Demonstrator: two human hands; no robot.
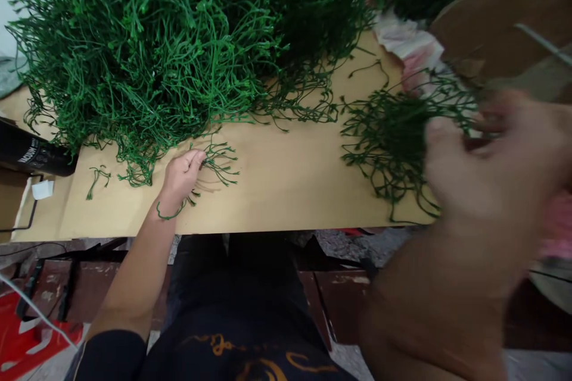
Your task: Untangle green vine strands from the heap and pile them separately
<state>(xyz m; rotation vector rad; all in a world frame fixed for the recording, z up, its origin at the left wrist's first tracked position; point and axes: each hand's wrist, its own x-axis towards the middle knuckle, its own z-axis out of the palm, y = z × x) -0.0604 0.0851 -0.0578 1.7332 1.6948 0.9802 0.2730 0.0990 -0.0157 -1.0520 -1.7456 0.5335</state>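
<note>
My left hand (182, 174) is closed around a small bunch of green artificial stems (220, 162), whose forked tips fan out to the right just above the cardboard. One green strand (166, 216) lies across my left wrist. At the right, my right hand (487, 149) is smeared by motion, so I cannot make out whether its fingers hold anything. It is over the right edge of a smaller heap of green stems (393, 137) and hides part of it.
A big mound of green stems (170, 41) covers the back of the cardboard-topped table (286, 172). Loose stems (97, 178) lie at the left, near a black vacuum bottle (36, 149). Crumpled white and pink plastic (413, 50) and a brown cardboard piece (496, 6) are at the back right.
</note>
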